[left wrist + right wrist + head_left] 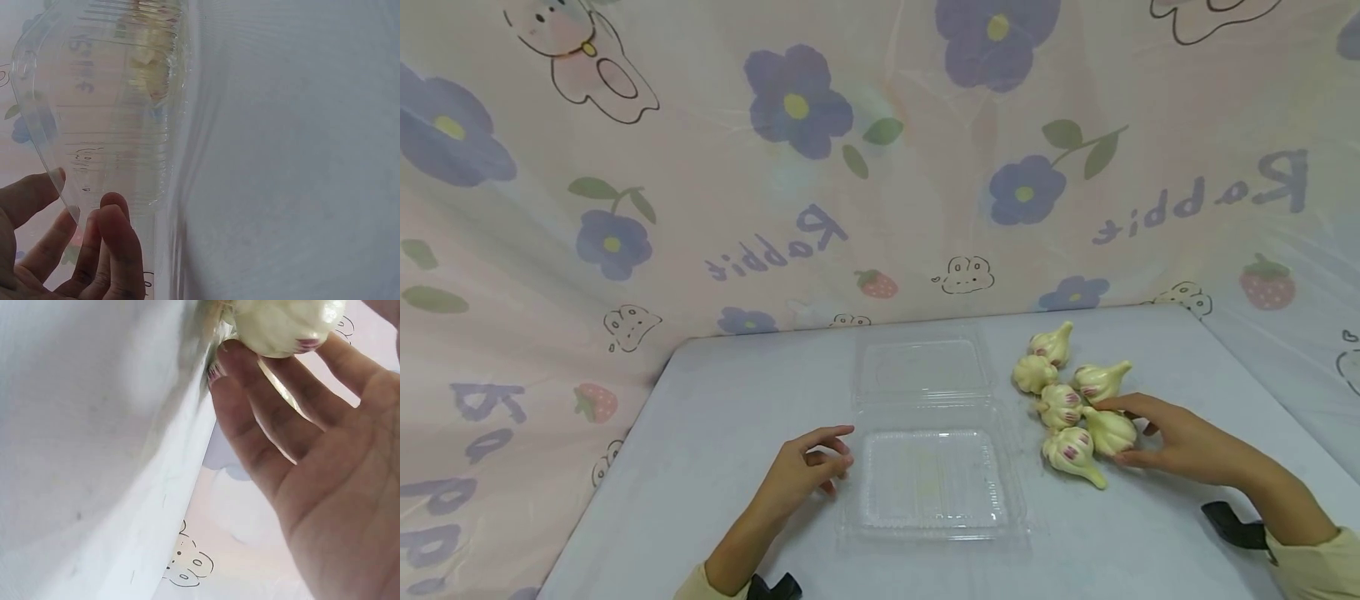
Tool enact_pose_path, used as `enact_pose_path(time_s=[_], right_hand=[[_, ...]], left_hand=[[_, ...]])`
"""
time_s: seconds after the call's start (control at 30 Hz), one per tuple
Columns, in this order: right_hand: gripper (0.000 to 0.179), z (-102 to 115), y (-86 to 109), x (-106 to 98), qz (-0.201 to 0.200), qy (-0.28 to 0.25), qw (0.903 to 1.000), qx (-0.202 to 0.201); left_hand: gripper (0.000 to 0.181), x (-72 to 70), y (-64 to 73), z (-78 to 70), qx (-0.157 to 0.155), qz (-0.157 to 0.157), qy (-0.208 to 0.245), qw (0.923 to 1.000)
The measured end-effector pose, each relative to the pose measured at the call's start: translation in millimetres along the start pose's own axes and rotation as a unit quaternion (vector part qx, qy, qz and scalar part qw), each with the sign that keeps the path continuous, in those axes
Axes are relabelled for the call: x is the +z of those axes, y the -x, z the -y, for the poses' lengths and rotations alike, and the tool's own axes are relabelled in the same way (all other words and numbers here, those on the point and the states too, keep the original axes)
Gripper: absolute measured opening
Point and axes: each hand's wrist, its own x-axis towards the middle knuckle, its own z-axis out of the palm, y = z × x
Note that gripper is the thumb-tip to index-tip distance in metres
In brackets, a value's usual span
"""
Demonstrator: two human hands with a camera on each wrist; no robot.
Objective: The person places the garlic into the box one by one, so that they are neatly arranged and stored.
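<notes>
A clear plastic clamshell container (929,533) lies opened flat on the table, its lid (922,333) folded away to the back. My left hand (805,467) is at the container's left edge with fingers loosely bent; in the left wrist view its fingertips (57,175) meet the clear rim. To the right of the container several garlic bulbs (1070,452) with purple streaks lie in a cluster. Fingers and thumb of my right hand (1187,442) span the rightmost front garlic bulb (1111,432), seen up close in the right wrist view. That bulb still sits among the others.
The white table (737,383) has its back edge against a patterned cloth (895,208) with flowers and rabbits. Other garlic bulbs (1101,380) lie close around my right hand. Black straps (1232,525) show at both wrists.
</notes>
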Motion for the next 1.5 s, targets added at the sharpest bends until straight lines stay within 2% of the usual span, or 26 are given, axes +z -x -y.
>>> enact_pose_path(time_s=[0.33, 0.57, 0.8, 1.07, 1.33, 1.5], right_hand=[[0.070, -1.7, 0.9, -0.1, -0.006, -0.003, 1.0000, 0.000], [0.070, -3.7, 1.9, -0.1, -0.009, -0.009, 0.9997, -0.022], [0.062, 1.3, -0.1, -0.3, -0.032, -0.013, 0.9992, -0.017], [0.062, 4.8, -3.4, -4.6, -0.079, -0.006, 0.9958, -0.047], [0.060, 7.4, -5.0, -4.9, -0.089, -0.006, 0.9958, -0.023], [0.060, 11.5, -7.3, -5.6, -0.097, -0.015, 0.9948, -0.026]], left_hand=[[0.052, 0.8, -1.2, 0.9, 0.003, 0.005, 0.002, 1.0000], [0.052, 1.3, -1.3, 1.6, 0.007, 0.010, 0.003, 0.9999], [0.051, 2.2, -2.3, 1.9, 0.010, 0.016, -0.002, 0.9998], [0.051, 2.9, -2.9, 2.5, 0.011, 0.016, -0.002, 0.9998], [0.048, 1.9, -2.4, 6.9, 0.005, 0.018, -0.006, 0.9998], [0.047, -0.4, -2.7, 2.6, 0.007, 0.007, -0.020, 0.9997]])
